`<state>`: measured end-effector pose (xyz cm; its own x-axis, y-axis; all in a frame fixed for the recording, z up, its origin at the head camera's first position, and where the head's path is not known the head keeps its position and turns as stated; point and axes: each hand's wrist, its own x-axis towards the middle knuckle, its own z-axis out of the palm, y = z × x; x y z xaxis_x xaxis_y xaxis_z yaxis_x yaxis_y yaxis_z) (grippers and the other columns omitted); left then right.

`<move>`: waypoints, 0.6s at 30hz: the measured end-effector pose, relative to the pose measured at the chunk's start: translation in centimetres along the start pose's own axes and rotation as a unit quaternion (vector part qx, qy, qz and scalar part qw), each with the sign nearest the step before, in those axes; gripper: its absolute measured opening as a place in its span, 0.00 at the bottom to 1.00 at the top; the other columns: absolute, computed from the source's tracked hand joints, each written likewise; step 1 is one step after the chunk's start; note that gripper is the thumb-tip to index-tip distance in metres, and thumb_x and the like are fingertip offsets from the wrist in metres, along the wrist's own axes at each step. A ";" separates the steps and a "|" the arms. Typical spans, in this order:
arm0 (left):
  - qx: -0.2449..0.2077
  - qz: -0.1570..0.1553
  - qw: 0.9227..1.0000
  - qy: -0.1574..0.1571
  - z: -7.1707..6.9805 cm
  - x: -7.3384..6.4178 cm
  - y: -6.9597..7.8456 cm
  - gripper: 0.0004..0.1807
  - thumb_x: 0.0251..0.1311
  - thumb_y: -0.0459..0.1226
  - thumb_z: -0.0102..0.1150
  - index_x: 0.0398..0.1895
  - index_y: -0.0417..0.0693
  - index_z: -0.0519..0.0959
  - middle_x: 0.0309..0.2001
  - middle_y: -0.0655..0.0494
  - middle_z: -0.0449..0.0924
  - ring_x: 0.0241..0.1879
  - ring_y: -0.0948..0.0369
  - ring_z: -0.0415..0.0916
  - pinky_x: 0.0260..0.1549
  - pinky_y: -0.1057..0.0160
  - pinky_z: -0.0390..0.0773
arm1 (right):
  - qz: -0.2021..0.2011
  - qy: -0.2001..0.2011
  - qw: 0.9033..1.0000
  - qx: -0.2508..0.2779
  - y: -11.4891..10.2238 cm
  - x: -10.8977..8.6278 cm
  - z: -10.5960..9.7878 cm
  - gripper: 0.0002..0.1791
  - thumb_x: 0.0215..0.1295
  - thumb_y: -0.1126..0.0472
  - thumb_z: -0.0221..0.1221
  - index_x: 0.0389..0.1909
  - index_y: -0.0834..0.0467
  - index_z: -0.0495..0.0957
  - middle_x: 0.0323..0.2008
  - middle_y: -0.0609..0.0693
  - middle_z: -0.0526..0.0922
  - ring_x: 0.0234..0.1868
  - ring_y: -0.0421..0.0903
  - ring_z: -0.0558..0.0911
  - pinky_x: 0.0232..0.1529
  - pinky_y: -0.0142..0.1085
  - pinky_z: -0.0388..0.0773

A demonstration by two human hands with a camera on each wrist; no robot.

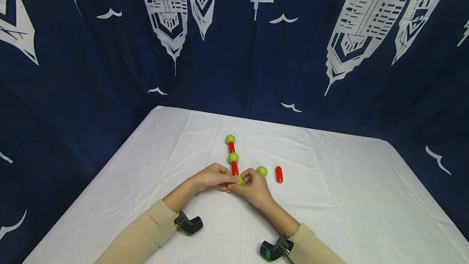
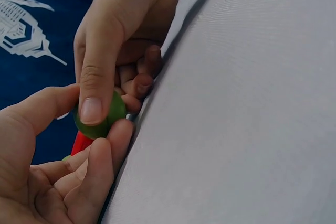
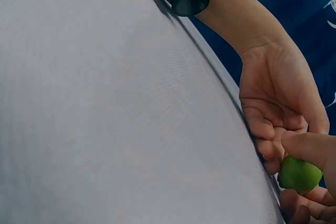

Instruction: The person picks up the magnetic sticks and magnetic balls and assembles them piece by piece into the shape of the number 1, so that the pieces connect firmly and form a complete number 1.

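Left grip [image 1: 217, 177] and right grip [image 1: 255, 187] are both clamped on the near green ball [image 1: 239, 180] ending the ball-and-rod chain [image 1: 233, 157], left of the loose ball [image 1: 261, 171]; off-axis pushing could kink it or pop its 2 red rods [image 1: 235, 168] free.

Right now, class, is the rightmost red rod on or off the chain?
Off: the red rod lies apart on the white cloth, with a green ball between it and the chain.
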<state>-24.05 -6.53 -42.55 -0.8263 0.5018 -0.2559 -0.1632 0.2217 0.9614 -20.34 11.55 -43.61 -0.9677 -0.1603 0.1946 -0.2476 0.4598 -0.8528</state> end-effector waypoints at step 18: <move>0.006 0.011 1.000 0.024 0.0 0.1 0.0 0.12 0.58 0.39 0.67 0.31 0.35 0.84 0.21 0.53 0.82 0.22 0.66 0.78 0.24 0.74 0.78 | 0.064 -0.055 0.996 -0.013 -1.3 0.3 -1.3 0.22 0.52 0.60 0.72 0.42 0.66 0.74 0.22 0.49 0.78 0.21 0.41 0.74 0.22 0.30 0.70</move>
<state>-24.15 -6.46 -42.55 -0.8548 0.4654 -0.2294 -0.1384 0.2215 0.9653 -20.37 12.08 -41.83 -0.9809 -0.1925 0.0292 -0.1244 0.5043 -0.8545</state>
